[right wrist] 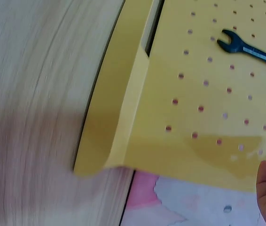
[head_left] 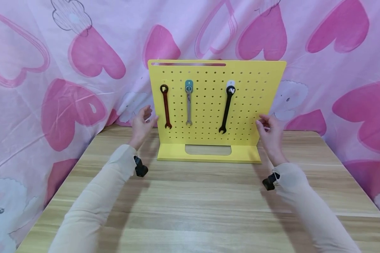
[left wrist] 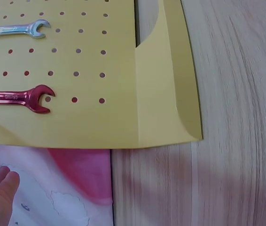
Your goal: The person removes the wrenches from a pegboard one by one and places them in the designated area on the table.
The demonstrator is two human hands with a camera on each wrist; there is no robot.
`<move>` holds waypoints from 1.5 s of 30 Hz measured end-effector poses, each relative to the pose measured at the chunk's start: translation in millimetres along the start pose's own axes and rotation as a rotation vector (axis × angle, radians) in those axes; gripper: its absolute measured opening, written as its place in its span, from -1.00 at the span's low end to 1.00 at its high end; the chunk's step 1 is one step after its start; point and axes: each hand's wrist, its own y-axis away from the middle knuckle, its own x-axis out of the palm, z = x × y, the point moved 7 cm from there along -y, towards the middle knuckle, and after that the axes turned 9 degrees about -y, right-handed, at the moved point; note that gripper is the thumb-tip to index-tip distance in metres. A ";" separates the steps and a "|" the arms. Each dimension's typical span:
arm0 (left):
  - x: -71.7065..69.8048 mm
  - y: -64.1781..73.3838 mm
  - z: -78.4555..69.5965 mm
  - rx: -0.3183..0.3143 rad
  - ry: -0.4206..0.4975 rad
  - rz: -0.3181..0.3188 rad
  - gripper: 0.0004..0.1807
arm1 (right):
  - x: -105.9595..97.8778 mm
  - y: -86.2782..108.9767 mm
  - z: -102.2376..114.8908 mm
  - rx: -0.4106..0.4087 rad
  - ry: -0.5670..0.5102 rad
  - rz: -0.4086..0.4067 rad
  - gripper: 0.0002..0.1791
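Observation:
A yellow pegboard point(head_left: 206, 135) stands upright on its flat base on the table. Hanging from it are a dark red wrench point(head_left: 166, 109) at the left, a silver wrench point(head_left: 189, 107) on a teal hook point(head_left: 189, 83), and a black wrench point(head_left: 226, 110) on a white hook point(head_left: 230, 83). Beside the board's left edge is my left hand point(head_left: 141, 124), fingers relaxed and thumb tip right at the edge. My right hand point(head_left: 271, 135) is at the right edge, its fingertips overlapping the board in the head view. Both hands hold nothing; in the right wrist view, the right fingers point(right wrist: 264, 181) are loosely extended.
The wood-grain table point(head_left: 190, 207) extends in front of the pegboard. A pink cloth with hearts point(head_left: 95, 52) hangs behind and along both sides. Small black cameras point(head_left: 140, 168) are strapped at both wrists.

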 end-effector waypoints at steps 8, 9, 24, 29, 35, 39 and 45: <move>5.9 -0.5 1.0 -0.028 0.048 -0.025 -0.36 | 22.1 -0.5 -31.1 0.105 -0.049 0.025 -0.68; 6.4 -0.8 1.4 -0.031 0.050 -0.030 -0.37 | 24.4 -0.3 -32.1 0.103 -0.046 0.026 -0.68; 13.3 -2.9 3.9 -0.061 -0.003 -0.089 -0.49 | 54.4 1.8 -31.5 0.153 -0.121 0.021 -0.71; 13.7 -3.5 3.6 -0.062 -0.027 -0.132 -0.54 | 64.6 2.8 -32.8 0.189 -0.162 0.019 -0.71; 14.7 -4.2 4.2 -0.062 -0.038 -0.170 -0.58 | 75.1 3.3 -35.8 0.215 -0.219 0.014 -0.70; 15.6 -4.4 3.6 -0.057 -0.027 -0.177 -0.58 | 79.5 3.1 -35.6 0.227 -0.233 0.014 -0.69; 18.4 -5.7 1.1 -0.052 -0.027 -0.168 -0.59 | 83.1 2.1 -34.3 0.223 -0.254 -0.015 -0.70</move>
